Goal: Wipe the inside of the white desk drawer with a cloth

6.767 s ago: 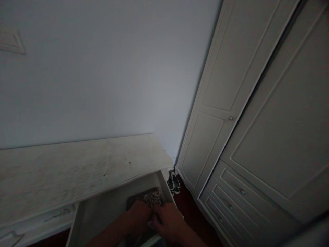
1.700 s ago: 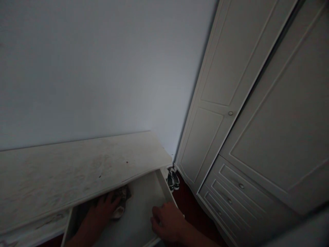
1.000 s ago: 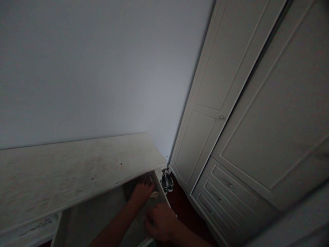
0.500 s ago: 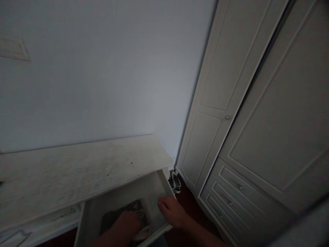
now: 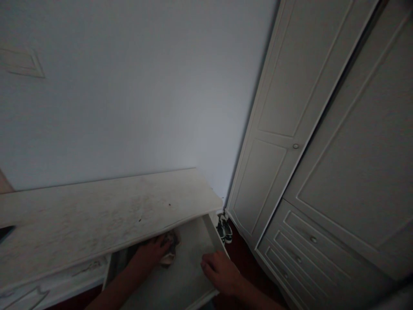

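Note:
A white drawer (image 5: pixel 190 258) stands pulled out of a white dresser (image 5: pixel 106 211) at the bottom of the view. Inside it, toward the back left, lies a dark folded cloth item (image 5: pixel 171 249) with pale patches, perhaps a garment. My left hand (image 5: pixel 156 249) rests on it with fingers stretched over its top, and the dresser top hides part of the cloth. My right hand (image 5: pixel 221 269) is closed over the drawer's right side wall near the front corner, fingers curled and thumb inward.
A tall white wardrobe (image 5: pixel 274 172) with knobs and small drawers (image 5: pixel 298 258) stands close on the right. Dark shoes with white soles (image 5: pixel 225 228) sit on the red floor (image 5: pixel 240 254) between wardrobe and dresser. A dark flat object (image 5: pixel 5 232) lies at the dresser's left end.
My left hand and the cloth have moved toward the back of the drawer, baring its front floor. My right hand stays at the side wall. The view has shifted slightly left.

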### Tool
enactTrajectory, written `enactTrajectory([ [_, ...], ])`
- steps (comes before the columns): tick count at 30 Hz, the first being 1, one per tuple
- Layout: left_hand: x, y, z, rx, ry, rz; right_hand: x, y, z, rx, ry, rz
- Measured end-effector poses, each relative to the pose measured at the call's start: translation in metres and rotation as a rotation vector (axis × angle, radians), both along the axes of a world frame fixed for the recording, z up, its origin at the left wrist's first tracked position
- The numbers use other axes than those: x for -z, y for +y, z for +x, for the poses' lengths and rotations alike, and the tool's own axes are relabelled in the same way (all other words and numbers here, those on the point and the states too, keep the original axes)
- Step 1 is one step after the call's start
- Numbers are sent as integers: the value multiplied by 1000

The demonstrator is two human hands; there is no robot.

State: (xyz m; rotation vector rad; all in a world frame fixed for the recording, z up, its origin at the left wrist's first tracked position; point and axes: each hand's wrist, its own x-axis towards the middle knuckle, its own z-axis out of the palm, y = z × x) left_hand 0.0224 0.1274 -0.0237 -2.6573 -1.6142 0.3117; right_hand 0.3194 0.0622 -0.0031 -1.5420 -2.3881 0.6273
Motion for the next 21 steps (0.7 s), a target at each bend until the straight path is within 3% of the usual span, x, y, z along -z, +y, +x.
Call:
enactTrajectory([
  [3,-8,22,25,-7,7,67,-3,-1,-2,6,-40,33],
  [7,-8,37,75,77,-70,109,-8,-1,-5,-6,-70,38],
  [13,6,22,145,244,-247,-33,-12,1,-6,-15,-65,67],
  [17,9,0,144,312,-311,-139,-14,-2,-5,-31,-49,52],
  [21,3,-23,109,320,-341,-307,-9,-2,-4,-13,-26,39],
])
